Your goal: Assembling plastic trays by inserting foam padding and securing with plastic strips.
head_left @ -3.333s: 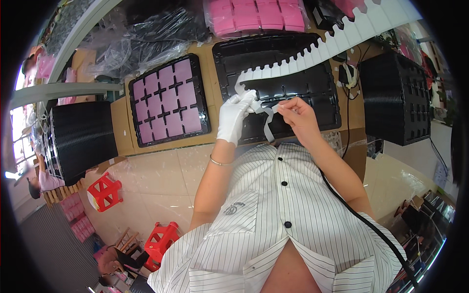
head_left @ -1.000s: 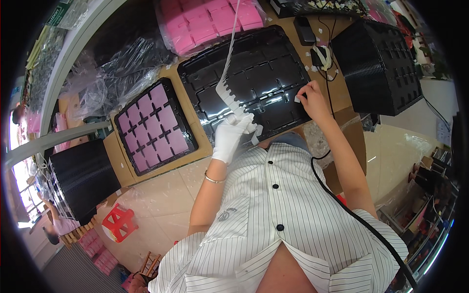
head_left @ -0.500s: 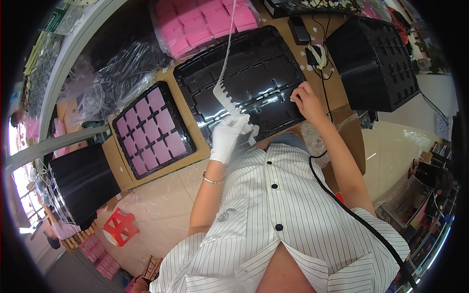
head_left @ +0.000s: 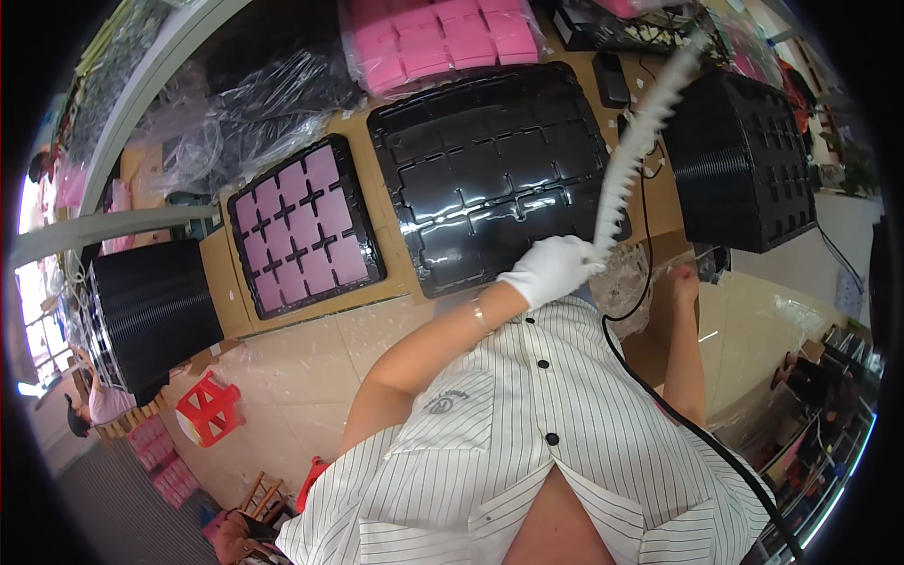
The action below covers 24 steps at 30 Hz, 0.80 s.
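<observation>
My left hand (head_left: pixel 551 268) wears a white glove and is shut on the lower end of a long white notched strip (head_left: pixel 640 141). The strip rises up and to the right, over the edge of a large empty black compartment tray (head_left: pixel 490 169). My bare right hand (head_left: pixel 685 280) hangs below the table's front edge, beside a crumpled clear plastic bag (head_left: pixel 626 282). Its fingers are too small to read. Left of the empty tray lies a smaller black tray filled with pink square pads (head_left: pixel 301 231).
Tall stacks of black trays stand at the right (head_left: pixel 744 160) and at the left (head_left: pixel 151 306). A bag of pink pads (head_left: pixel 443 42) and clear wrapping lie at the back. A black cable (head_left: pixel 659 395) runs past my shirt. A red stool (head_left: pixel 209 410) sits on the floor.
My left hand has swung the strip to the right, off the middle of the black tray. My right hand has left the tray and dropped below the table edge.
</observation>
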Motion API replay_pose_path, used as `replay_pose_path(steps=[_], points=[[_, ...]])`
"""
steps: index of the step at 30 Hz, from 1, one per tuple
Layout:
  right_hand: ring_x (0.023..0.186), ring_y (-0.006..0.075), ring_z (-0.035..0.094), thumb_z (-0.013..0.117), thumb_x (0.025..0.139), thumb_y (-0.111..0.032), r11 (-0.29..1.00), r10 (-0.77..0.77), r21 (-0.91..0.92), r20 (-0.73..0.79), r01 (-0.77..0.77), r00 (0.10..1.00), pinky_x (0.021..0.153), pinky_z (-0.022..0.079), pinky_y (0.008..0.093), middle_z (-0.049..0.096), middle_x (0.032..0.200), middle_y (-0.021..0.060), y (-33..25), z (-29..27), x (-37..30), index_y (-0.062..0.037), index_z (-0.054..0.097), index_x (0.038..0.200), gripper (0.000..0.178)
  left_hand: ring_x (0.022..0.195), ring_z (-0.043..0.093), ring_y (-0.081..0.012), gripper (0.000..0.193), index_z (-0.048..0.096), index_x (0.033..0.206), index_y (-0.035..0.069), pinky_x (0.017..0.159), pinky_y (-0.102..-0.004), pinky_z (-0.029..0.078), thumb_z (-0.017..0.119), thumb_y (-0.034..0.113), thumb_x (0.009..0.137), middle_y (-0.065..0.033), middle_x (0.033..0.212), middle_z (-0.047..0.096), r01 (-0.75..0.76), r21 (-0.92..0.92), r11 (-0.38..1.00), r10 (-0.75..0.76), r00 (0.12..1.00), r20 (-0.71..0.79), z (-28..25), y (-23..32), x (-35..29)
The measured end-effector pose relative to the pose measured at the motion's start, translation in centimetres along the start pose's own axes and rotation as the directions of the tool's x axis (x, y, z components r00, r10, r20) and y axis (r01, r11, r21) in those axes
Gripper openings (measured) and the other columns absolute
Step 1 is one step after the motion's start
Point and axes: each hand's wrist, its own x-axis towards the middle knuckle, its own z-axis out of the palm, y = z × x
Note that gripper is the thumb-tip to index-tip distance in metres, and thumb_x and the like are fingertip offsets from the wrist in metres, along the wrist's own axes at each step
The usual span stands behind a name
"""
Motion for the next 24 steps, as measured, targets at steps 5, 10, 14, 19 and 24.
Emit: replay_pose_path(steps=[5,10,14,19,24], points=[[0.102,0.0373,0.064,0.063,0.085,-0.033,0.677,0.04,-0.72,0.241,0.151,0.97,0.086,0.049,0.0444,0.066,0.111,0.0204,-1.8,-3.1,-0.3,-0.001,0.066,0.106,0.039,0.085,0.067,-0.0322,0.023,0.068,0.105,0.011,0.074,-0.0406,0.055,0.058,0.024,0.09,-0.0134,0.091,0.066,-0.128,0.215,0.968,0.122,0.992,0.043,2.4,-1.5,1.8],[0.083,0.0279,0.067,0.063,0.088,-0.012,0.868,-0.492,-0.112,-0.328,0.484,0.807,0.075,0.052,0.0342,0.068,0.088,0.0171,-25.8,-7.7,-6.2,-0.0003,0.066,0.095,0.015,0.059,0.061,-0.0244,0.014,0.06,0.08,0.001,0.051,-0.0357,0.05,0.058,0.013,0.072,-0.0114,0.07,0.06,-0.355,0.696,0.624,0.537,0.842,-0.051,3.0,-2.6,1.5],[0.086,0.0228,0.066,0.065,0.085,-0.005,0.503,-0.831,0.282,-0.102,0.817,0.547,0.076,0.051,0.0309,0.068,0.092,0.0119,-42.6,0.1,-7.3,-0.0019,0.068,0.097,0.013,0.052,0.059,-0.0233,0.01,0.062,0.072,0.004,0.048,-0.0352,0.047,0.058,0.013,0.072,-0.0074,0.059,0.058,-0.586,0.642,0.495,0.55,0.783,0.291,3.6,-2.0,0.9],[0.101,0.0317,0.062,0.064,0.085,-0.012,0.139,-0.989,0.117,0.073,0.983,0.131,0.087,0.05,0.0381,0.065,0.106,0.015,-53.9,14.4,-2.8,-0.0044,0.067,0.106,0.022,0.065,0.062,-0.021,0.009,0.063,0.074,0.007,0.052,-0.0341,0.046,0.057,0.014,0.075,-0.0051,0.073,0.063,-0.354,0.686,0.636,0.493,0.87,-0.008,0.2,-2.4,-0.3],[0.117,0.0322,0.052,0.066,0.083,-0.019,-0.018,-0.99,-0.177,0.143,0.984,0.007,0.098,0.046,0.0384,0.057,0.126,0.0123,-57.7,20.5,-1.2,-0.0094,0.065,0.116,0.034,0.082,0.065,-0.0225,0.028,0.067,0.103,0.008,0.07,-0.0329,0.055,0.056,0.008,0.077,-0.0069,0.103,0.067,-0.229,0.539,0.81,0.36,0.921,-0.151,-4.9,-3.6,-5.4]])
